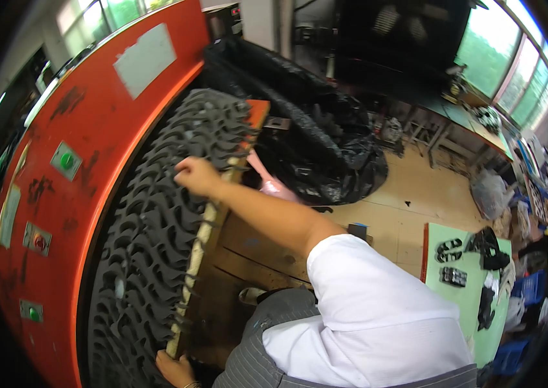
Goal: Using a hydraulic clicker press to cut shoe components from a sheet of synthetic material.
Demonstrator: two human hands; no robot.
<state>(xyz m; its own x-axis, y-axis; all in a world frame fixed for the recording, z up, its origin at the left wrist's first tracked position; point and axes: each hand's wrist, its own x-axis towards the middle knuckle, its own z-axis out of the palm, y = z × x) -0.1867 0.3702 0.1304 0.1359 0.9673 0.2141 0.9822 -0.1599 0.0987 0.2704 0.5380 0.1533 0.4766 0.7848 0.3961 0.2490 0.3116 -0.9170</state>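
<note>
Dark grey foam cut-outs [157, 213], curved like crescents, lie in a thick layer along a long bed beside a red machine panel. My right hand [197, 176] reaches over the middle of this layer with its fingers curled in. Whatever those fingers may hold is too small to make out. Low in the picture, my left hand [175, 370] rests at the bed's near corner. Its finger and thumb are apart next to the pale edge strip [191, 271], and its remaining fingers are partly hidden.
The red panel [86, 129], with green and red buttons, rises left of the bed. A black plastic bag [312, 136] stands beyond the bed's far end, a pink thing [274, 187] beside it. Black parts [453, 277] lie on a light green table [439, 304] at right.
</note>
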